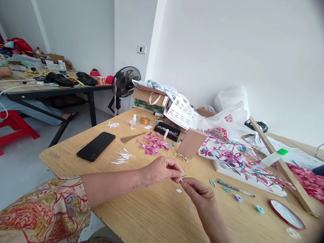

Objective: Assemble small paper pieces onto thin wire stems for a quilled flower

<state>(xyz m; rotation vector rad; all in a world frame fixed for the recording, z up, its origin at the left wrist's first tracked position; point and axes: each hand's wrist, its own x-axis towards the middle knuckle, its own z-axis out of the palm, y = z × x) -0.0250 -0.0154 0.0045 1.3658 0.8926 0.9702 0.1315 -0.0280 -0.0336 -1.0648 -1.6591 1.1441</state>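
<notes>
Over the table, my left hand (162,170) is closed in a pinch, with a small pale piece (181,179) at its fingertips. The fingers of my right hand (200,191) pinch at the same piece from the right, and the two sets of fingertips nearly meet. Fingers cover most of the piece, so its kind cannot be made out. Just below the hands lies a small white oval (178,191). Beyond them is a pile of pink-purple petals (153,143). White pointed strips (123,157) lie to the left.
A black phone (96,146) rests at the left. Behind stand a small bottle (133,122), a black box (167,131) and a brown board (192,144). Rightward are flower sprays (238,158), tweezers (236,187), thread spools (259,209), a red-rimmed oval (286,214) and a wooden bar (287,171).
</notes>
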